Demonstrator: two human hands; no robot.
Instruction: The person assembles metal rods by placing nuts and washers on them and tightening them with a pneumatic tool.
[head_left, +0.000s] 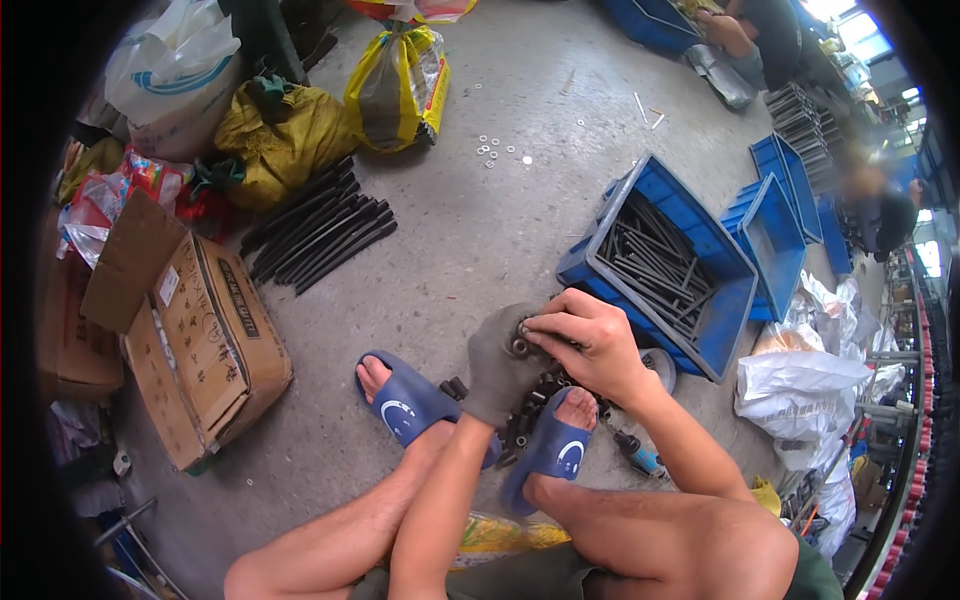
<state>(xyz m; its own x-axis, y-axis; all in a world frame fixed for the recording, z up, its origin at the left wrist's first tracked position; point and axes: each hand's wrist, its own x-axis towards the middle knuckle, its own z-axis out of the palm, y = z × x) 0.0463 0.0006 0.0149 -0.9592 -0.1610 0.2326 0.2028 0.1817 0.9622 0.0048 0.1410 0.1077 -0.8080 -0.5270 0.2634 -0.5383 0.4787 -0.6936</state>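
Observation:
My left hand (498,368), in a grey work glove, is closed around small dark tubes (520,347) with round, hollow ends turned up. At their ends, the bare fingers of my right hand (598,342) are pinched together. Whatever sits between those fingertips is too small to make out. Beneath both hands, short black cylindrical pieces (517,428) lie in a loose pile on the floor between my blue slippers (408,402). Part of the pile is hidden by my left wrist and the right slipper.
Right of my hands stands a blue crate (742,300) of dark rods (650,262), with more blue crates behind. A blue-and-black power tool (640,455) lies by my right foot. Black rods (335,230), a cardboard box (215,345) and scattered washers (488,150) occupy the floor; another person crouches far right.

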